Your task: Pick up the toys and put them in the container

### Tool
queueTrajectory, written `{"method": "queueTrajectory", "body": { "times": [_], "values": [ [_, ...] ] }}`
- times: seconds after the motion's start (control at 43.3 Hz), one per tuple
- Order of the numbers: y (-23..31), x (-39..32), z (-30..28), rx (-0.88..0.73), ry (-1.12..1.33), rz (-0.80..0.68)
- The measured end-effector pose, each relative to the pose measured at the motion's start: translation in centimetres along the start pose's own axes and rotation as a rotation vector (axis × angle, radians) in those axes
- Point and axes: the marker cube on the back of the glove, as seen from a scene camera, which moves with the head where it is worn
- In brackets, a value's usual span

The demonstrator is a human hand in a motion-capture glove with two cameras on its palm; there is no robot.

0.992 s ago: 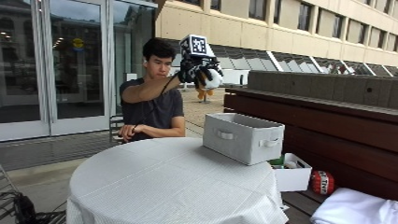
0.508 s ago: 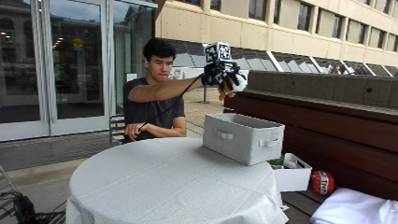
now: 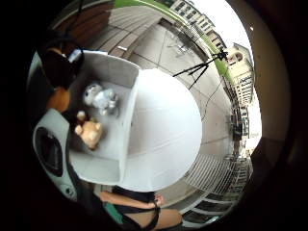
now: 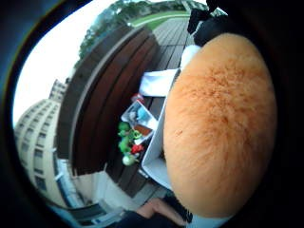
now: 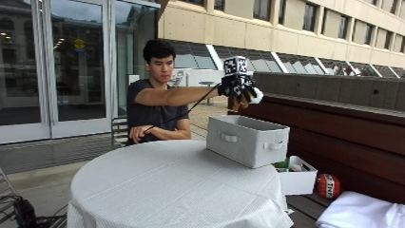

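One round table (image 5: 171,190) with a white cloth sat well below the grip, on the person's side of it. Grey fabric container (image 5: 248,139) stood at the table's far edge, directly under the gloved right hand (image 5: 240,90); open top, cut-out handles on its walls. From the little-finger palm view the container (image 3: 126,103) was straight below, and two toys already lay on its floor: a tan teddy (image 3: 89,132) and a grey-and-white plush (image 3: 100,97), just beside each other, apart from the walls.

Right hand was raised on an outstretched arm, fingers curled down round an orange plush toy (image 5: 236,102), which hung under the palm above the container's opening. In the thumb-side palm view that toy (image 4: 221,126) filled most of the frame, so it sat tight against the palm; fuzzy orange pile, rounded body, no face or limbs visible from there.

Beyond the container, lower than the grip, a small white bin (image 5: 297,175) on the wooden bench held green and red odds and ends (image 4: 129,145); too small to say what they were. Bare left hand (image 5: 140,133) rested on the table edge near the person.

Handling, as judged: toy looked soft, light, squashy, not slippery and not fragile. Any hold round the fat middle should work. Drop from that height looked harmless; only risk seemed to be clipping the rim.
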Motion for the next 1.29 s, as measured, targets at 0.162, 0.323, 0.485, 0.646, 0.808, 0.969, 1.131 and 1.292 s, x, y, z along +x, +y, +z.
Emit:
{"method": "queueTrajectory", "body": {
  "times": [0.162,0.323,0.485,0.646,0.808,0.969,1.131,1.292],
  "values": [
    [1.6,-1.8,1.3,-0.131,0.126,0.236],
    [7.6,3.1,-1.9,-0.076,0.199,0.32],
    [13.6,8.1,-3.6,-0.09,0.235,0.373],
    [18.6,12.6,-5.4,-0.055,0.232,0.453],
    [23.2,18.2,-5.9,-0.059,0.249,0.514],
    [26.4,20.8,-5.1,-0.088,0.266,0.559],
    [28.7,22.0,-4.5,-0.123,0.291,0.56],
    [29.8,22.8,-3.8,-0.121,0.321,0.566]
  ]
}}
